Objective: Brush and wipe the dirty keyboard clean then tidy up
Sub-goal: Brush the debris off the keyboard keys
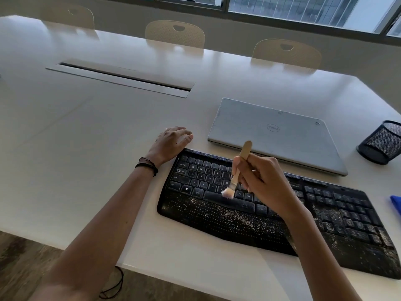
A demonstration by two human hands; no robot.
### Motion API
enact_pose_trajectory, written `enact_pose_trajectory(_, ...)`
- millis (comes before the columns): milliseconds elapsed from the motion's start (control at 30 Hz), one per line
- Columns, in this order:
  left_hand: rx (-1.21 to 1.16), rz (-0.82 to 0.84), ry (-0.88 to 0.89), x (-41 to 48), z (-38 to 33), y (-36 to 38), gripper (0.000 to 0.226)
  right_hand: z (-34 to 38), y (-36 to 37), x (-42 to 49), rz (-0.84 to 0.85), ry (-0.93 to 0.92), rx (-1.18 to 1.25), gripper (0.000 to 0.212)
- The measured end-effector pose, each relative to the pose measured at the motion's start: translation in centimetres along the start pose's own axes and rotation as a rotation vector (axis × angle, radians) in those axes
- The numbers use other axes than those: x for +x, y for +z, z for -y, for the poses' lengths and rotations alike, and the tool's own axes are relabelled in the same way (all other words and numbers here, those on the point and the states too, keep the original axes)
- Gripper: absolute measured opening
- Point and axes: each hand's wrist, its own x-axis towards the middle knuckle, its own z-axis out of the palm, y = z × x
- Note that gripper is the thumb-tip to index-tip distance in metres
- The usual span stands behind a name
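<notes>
A black keyboard [217, 216] lies on the white table, its palm rest and right side speckled with pale crumbs and dust. My right hand [263, 183] grips a small wooden-handled brush [237, 170]; the pale bristles touch the keys just above the space bar. My left hand [171, 142] rests flat on the table at the keyboard's far left corner, fingers relaxed, holding nothing.
A closed silver laptop [275, 133] lies just behind the keyboard. A black mesh pen cup [382, 142] stands at the right edge, with a blue object [396, 203] partly in view below it. A cable slot [121, 78] runs across the table; chairs [174, 32] line the far side.
</notes>
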Motion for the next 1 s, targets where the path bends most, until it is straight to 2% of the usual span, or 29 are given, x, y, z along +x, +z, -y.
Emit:
enact_pose_trajectory(100,-0.002,-0.003,0.007,-0.1,-0.1,-0.1,0.059,-0.3,-0.2,0.1,-0.011,-0.042,-0.001,0.018)
enact_pose_trajectory(300,-0.003,-0.007,0.009,-0.1,-0.1,-0.1,0.058,-0.4,-0.6,0.0,0.119,-0.048,-0.024,0.019)
enact_pose_trajectory(433,-0.006,-0.011,0.015,-0.1,-0.2,-0.1,0.055,-0.5,-1.6,-0.2,0.081,0.012,-0.016,0.024)
enact_pose_trajectory(533,-0.005,-0.008,0.022,-0.1,-0.2,-0.1,0.048,-0.8,-1.7,0.0,0.039,0.001,0.003,0.020)
enact_pose_trajectory(667,-0.002,-0.010,0.020,-0.1,-0.2,-0.1,0.043,-1.2,-1.8,0.0,0.087,0.006,-0.062,0.027)
enact_pose_trajectory(767,-0.007,-0.001,0.013,-0.3,-0.3,-0.3,0.053,-1.6,-2.3,-0.1,0.102,0.004,-0.127,0.032)
enact_pose_trajectory(900,-0.006,-0.011,0.015,-0.2,-0.3,-0.1,0.043,-1.0,-3.1,-0.5,0.072,0.038,-0.163,0.032)
enact_pose_trajectory(1000,-0.008,-0.004,0.012,-0.2,-0.3,-0.2,0.048,-1.0,-3.2,-0.7,0.054,0.050,-0.199,0.026)
